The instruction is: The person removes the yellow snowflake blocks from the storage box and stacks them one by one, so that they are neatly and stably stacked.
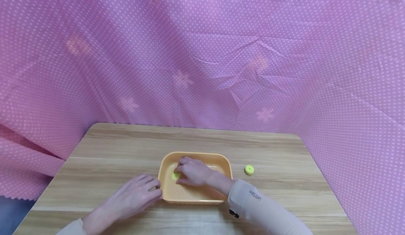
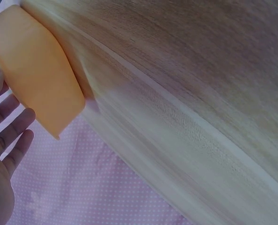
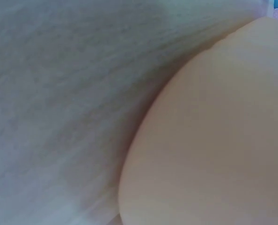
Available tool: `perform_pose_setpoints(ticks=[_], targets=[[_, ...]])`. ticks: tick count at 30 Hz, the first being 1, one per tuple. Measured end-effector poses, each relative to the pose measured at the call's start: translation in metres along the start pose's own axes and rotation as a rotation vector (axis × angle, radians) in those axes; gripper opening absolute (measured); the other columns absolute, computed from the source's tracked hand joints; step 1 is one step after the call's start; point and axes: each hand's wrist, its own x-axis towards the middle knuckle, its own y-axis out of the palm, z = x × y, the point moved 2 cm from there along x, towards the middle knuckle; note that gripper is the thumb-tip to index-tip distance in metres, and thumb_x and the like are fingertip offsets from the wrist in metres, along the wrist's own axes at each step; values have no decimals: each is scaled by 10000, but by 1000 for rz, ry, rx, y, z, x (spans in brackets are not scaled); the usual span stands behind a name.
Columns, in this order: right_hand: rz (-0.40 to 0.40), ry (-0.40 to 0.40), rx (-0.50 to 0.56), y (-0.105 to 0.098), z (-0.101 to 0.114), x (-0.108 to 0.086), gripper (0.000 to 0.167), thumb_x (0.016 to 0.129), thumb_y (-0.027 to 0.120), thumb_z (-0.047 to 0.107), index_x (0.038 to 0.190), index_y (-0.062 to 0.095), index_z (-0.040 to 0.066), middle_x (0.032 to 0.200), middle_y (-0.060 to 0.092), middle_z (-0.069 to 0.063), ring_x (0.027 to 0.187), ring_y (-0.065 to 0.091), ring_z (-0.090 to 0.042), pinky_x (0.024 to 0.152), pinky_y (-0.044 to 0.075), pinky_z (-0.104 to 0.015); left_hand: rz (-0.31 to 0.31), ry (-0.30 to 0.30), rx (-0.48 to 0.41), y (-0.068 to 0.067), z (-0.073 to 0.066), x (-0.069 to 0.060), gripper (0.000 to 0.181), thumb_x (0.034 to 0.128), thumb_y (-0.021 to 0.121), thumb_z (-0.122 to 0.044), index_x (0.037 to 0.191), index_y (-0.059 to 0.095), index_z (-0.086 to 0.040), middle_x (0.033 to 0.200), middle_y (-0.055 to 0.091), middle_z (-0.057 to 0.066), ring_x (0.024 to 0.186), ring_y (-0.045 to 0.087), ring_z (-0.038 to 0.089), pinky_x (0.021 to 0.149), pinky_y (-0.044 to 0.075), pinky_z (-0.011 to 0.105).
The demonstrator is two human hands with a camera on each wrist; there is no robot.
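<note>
An orange-yellow plastic tray (image 1: 196, 196) with rounded corners sits on the wooden table. My right hand (image 1: 193, 172) reaches into it from the right; its thumb and fingers are about a small yellow-green piece (image 1: 175, 176) near the tray's left end, partly hidden by the fingers. Beside the tray's left wall, my left hand (image 1: 140, 192) touches the rim with its fingertips. In the left wrist view the fingers of the left hand (image 2: 8, 126) are loosely extended along the tray's outer wall (image 2: 40, 70). Only the tray's wall (image 3: 209, 131) fills the right wrist view; no hand shows there.
A round yellow-green disc (image 1: 249, 170) with a small dark centre lies on the table (image 1: 278, 192), right of the tray. Behind and at both sides hangs a purple dotted cloth (image 1: 202, 69) with pale flowers.
</note>
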Motion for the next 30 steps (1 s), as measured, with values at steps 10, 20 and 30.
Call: perform_pose_setpoints(ticks=[10,20,30], targets=[[-2,-35,-14,-2,0,-3,274,893,770,536,999,754,284,927,604,144,892,539,-43,726,461,-156,8,0,-6,-1,-1,0,302,1104,502,-345,902,698,-236,922,672,-111,920,673,135,850,584,339],[18,14,17,-3,2,-6,271,832,801,523,971,723,304,905,626,171,798,560,8,643,439,-139,15,-9,1,-2,-2,-2,150,1011,635,-329,902,690,-242,920,661,-116,918,668,137,830,585,345],[28,-15,35,-5,3,-10,269,860,787,486,1060,757,309,920,630,167,773,541,24,656,439,-127,17,-10,1,-2,-3,-2,246,1083,549,-344,907,689,-246,925,660,-120,914,660,130,807,573,335]])
